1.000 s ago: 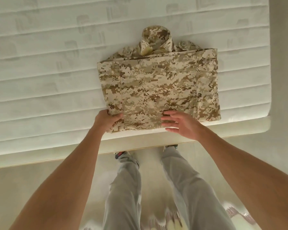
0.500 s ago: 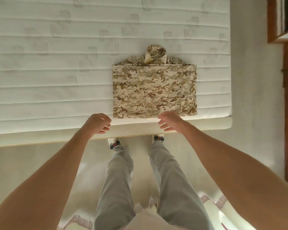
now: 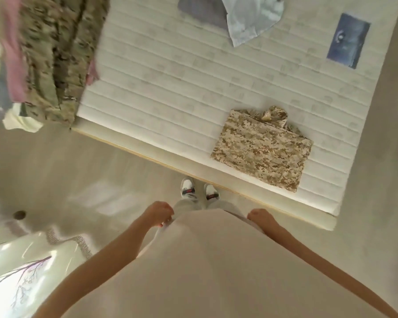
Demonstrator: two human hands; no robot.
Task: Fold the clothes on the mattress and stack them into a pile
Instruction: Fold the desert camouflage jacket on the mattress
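Note:
A folded tan camouflage shirt (image 3: 261, 149) lies flat near the front right corner of the white mattress (image 3: 175, 88), collar toward the far side. Both my hands are off it and down by my hips. My left hand (image 3: 160, 213) hangs with fingers loosely curled and holds nothing. My right hand (image 3: 260, 216) hangs the same way, empty. A heap of unfolded clothes (image 3: 44, 58), green camouflage with pink and grey pieces, lies at the mattress's left end. A pale blue garment (image 3: 251, 18) and a grey one (image 3: 201, 10) lie at the far side.
A dark blue label (image 3: 348, 40) is on the mattress at the far right. My shoes (image 3: 199, 191) stand on the pale floor just before the mattress edge. A patterned rug (image 3: 21, 271) lies at the lower left.
Both hands have let go of the folded tan shirt and dropped to my sides. I have stepped back and turned left, so more of the mattress and the other clothes show.

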